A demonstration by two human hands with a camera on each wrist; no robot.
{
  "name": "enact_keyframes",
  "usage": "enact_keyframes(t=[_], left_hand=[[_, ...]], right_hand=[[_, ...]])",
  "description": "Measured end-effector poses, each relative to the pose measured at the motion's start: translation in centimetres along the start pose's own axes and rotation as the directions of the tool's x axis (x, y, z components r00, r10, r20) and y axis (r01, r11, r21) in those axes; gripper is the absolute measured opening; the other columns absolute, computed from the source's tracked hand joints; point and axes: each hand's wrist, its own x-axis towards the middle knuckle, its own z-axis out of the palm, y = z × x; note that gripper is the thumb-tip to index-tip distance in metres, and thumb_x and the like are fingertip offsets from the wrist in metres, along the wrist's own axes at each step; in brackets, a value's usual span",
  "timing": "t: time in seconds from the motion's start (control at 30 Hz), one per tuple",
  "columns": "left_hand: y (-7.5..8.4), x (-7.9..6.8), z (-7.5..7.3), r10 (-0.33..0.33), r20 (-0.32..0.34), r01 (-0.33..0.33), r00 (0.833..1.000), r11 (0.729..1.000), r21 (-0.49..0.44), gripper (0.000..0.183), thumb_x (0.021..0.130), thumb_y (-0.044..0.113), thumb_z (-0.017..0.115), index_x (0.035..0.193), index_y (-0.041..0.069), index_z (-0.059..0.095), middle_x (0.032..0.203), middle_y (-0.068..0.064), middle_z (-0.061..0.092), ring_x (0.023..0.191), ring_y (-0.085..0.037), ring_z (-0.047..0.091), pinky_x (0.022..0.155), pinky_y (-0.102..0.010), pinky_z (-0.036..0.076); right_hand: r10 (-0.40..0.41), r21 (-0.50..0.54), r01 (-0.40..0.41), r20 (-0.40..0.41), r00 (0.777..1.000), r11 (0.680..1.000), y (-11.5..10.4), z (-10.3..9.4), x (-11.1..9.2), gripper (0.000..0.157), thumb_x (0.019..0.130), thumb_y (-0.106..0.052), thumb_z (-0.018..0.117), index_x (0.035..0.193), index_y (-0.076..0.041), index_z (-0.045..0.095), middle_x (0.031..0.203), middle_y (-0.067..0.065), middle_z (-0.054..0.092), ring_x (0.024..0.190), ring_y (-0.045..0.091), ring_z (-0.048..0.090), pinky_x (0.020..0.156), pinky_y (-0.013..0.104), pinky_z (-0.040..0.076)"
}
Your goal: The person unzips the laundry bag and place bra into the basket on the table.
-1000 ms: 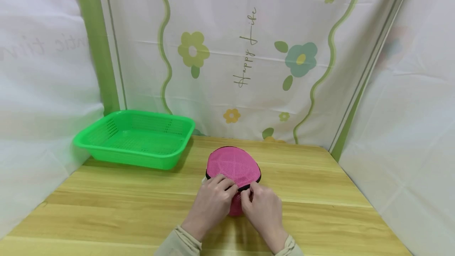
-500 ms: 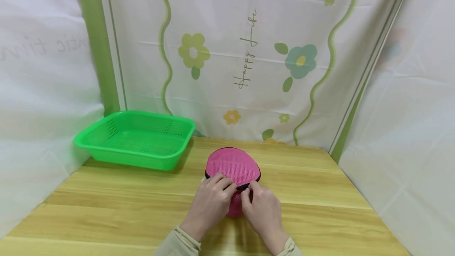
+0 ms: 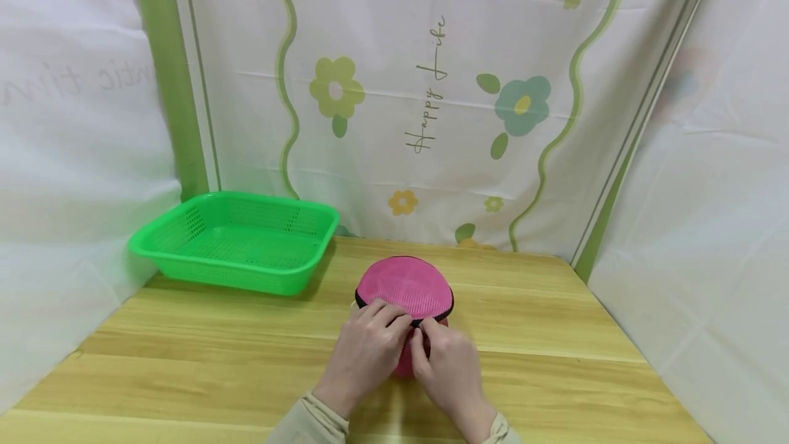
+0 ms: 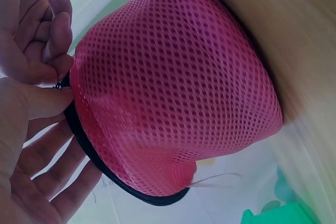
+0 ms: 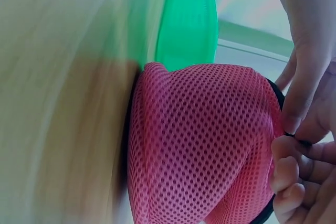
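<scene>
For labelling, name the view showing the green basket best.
The head view: the green basket appears whole there, unobstructed. The left wrist view catches only a small piece; the right wrist view shows part, beyond the pink mesh bag.

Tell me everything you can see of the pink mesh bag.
The pink mesh bag looks like soft netted fabric, with a rounded top panel edged in black trim. It bulges, with creases in its side, and rests on the wood-look table, right of the green basket and apart from it. The left hand and right hand pinch its near edge at the trim. What it holds, if anything, is unclear.
</scene>
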Motion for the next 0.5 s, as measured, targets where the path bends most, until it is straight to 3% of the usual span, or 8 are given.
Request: enact_keyframes(t=[0.5], left_hand=[[0.21, -0.04, -0.05, -0.001, 0.054, -0.002, 0.999, 0.999, 0.053, 0.008, 0.079, 0.006, 0.076, 0.086, 0.009, 0.075, 0.088, -0.001, 0.069, 0.083, -0.017, 0.062, 0.076, -0.03, 0.055]], right_hand=[[0.016, -0.003, -0.016, -0.006, 1.0, 1.0, -0.24, 0.15, -0.14, 0.026, 0.079, -0.009, 0.065, 0.064, -0.019, 0.047, 0.055, -0.016, 0.032, 0.045, -0.002, 0.028, 0.038, 0.014, 0.023]])
